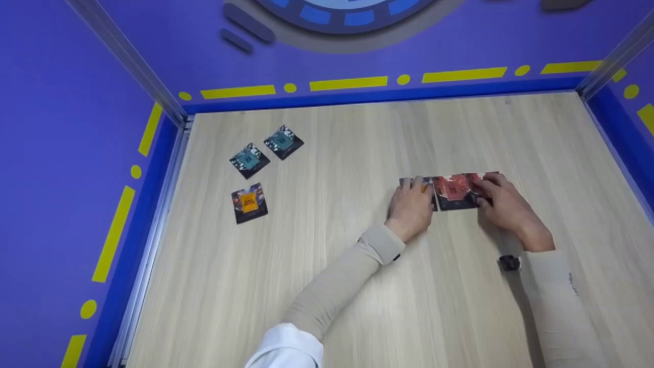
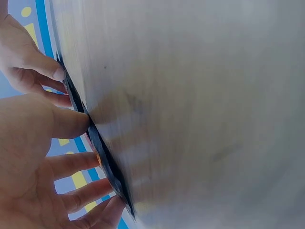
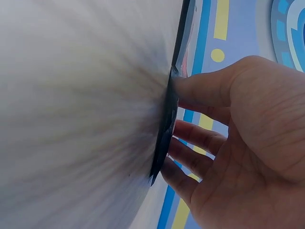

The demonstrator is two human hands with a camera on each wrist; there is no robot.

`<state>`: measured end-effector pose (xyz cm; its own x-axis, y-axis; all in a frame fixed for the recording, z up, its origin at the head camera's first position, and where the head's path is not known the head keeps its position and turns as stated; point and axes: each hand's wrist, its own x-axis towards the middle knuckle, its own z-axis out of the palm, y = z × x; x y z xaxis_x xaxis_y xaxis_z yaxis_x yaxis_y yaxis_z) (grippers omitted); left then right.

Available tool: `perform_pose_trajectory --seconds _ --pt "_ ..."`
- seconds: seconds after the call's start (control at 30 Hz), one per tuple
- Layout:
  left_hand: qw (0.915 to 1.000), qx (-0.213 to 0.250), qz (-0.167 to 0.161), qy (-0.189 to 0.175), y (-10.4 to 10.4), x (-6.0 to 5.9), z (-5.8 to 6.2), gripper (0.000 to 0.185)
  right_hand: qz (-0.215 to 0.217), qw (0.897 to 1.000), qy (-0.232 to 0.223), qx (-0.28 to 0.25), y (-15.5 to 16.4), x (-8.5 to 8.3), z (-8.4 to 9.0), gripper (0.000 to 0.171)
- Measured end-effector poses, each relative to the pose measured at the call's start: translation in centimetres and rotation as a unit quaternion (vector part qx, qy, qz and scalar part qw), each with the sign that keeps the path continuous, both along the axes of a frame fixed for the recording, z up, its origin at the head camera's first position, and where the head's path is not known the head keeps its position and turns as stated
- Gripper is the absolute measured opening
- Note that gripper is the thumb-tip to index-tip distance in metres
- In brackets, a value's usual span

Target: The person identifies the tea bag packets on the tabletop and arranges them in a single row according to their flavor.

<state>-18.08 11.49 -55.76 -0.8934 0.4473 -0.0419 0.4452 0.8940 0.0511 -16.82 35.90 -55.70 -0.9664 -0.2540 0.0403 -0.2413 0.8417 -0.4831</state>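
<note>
Two hands rest on flat packets lying in a row right of the middle of a wooden table [image 1: 357, 286]. The left hand [image 1: 411, 207] lies flat with fingers spread over an orange packet [image 1: 427, 190], apparently pinning it. The right hand [image 1: 503, 202] presses fingertips on a red packet [image 1: 454, 191] beside it. Farther left lie three loose packets, well apart from the hands: one orange [image 1: 249, 203] and two teal [image 1: 249, 160], probably sorted by colour.

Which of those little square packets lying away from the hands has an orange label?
The orange-label packet, nearest the camera of the three at left; the two teal-label packets lie behind it.
</note>
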Motion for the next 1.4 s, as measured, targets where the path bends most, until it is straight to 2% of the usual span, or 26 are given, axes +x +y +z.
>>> perform_pose_trajectory --seconds 0.33,0.8,1.03,1.4 --pt "0.9997 -0.003 -0.006 0.025 -0.2 0.1 -0.2 0.048 0.001 1.0 -0.001 -0.004 -0.1 0.1 0.0 0.052" --pt "0.9999 -0.006 -0.007 0.011 -0.1 0.4 0.0 0.051 0.0 1.0 -0.007 -0.001 0.0 0.1 0.1 0.051" --pt "0.9999 -0.007 -0.013 0.0 -0.4 0.5 0.2 0.052 0.006 1.0 0.005 0.002 0.1 0.0 -0.1 0.049" --pt "0.9997 0.01 -0.024 -0.001 -2.3 0.9 1.2 0.049 -0.003 1.0 -0.009 0.006 0.0 -0.1 -0.1 0.051"
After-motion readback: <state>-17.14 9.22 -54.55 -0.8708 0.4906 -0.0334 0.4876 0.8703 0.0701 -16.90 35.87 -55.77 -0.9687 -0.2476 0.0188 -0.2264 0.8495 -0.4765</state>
